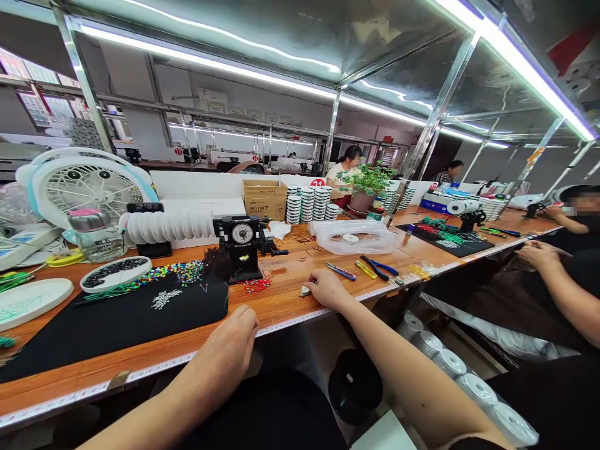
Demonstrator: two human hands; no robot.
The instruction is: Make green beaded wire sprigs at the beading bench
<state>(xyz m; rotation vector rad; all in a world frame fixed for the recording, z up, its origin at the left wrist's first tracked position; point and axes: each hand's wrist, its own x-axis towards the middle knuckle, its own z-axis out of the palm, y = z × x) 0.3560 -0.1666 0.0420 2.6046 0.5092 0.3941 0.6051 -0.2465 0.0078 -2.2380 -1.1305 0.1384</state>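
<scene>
Touching a small pale piece (pixel 305 291) near the bench's (pixel 281 307) front edge, your R hand (pixel 325 289) has its fingertips bunched; can't tell if they're clamped on it. Your L hand (pixel 232 337) is loosely curled at the edge, by the black mat (pixel 140 331); can't tell if it holds anything. Straight back from it, the black machine (pixel 246 262) w/ dial & crank stands in the way, red-tipped bits (pixel 257 285) at its foot, a row of white discs (pixel 169 227) to its L. On your R: snips (pixel 341 271), yellow-handled tool (pixel 365 269) & blue-handled pliers (pixel 387 270), then a clear plastic bag (pixel 328 240) behind. Cardbd box (pixel 265 203) & stacked spools (pixel 307 203) sit at the back. Co-worker's hands (pixel 539 253) are far R, well apart from yours.
</scene>
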